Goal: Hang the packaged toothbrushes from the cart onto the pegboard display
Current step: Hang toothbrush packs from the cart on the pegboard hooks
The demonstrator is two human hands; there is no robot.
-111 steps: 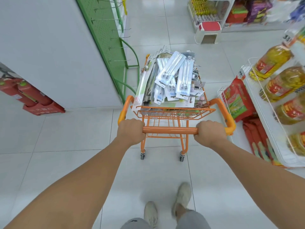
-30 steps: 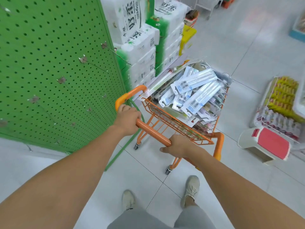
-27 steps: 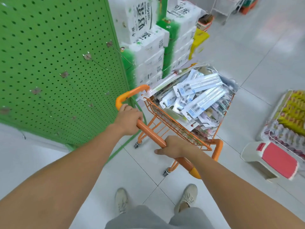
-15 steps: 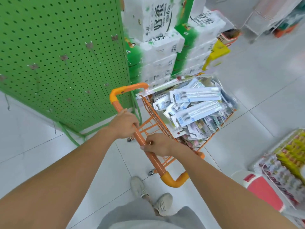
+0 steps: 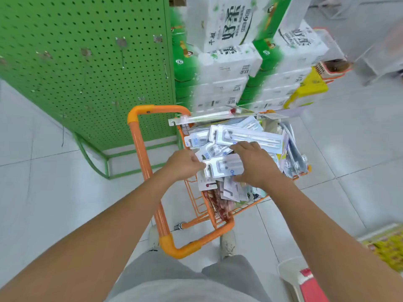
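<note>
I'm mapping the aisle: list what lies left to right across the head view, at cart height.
Green pegboard → orange cart handle → left hand → toothbrush pack → right hand → cart's far rim.

Both arms are reaching forward; the left hand [image 5: 183, 165] is pinching with curled fingers, the right hand [image 5: 254, 163] lying palm-down just beside it.

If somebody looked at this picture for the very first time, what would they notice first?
Probably the small orange shopping cart in the middle, heaped with packaged toothbrushes. Both hands are in the pile: the left hand and the right hand are on one toothbrush pack. Just behind the cart, on the left, stands a bright green pegboard with bare metal hooks.
</note>
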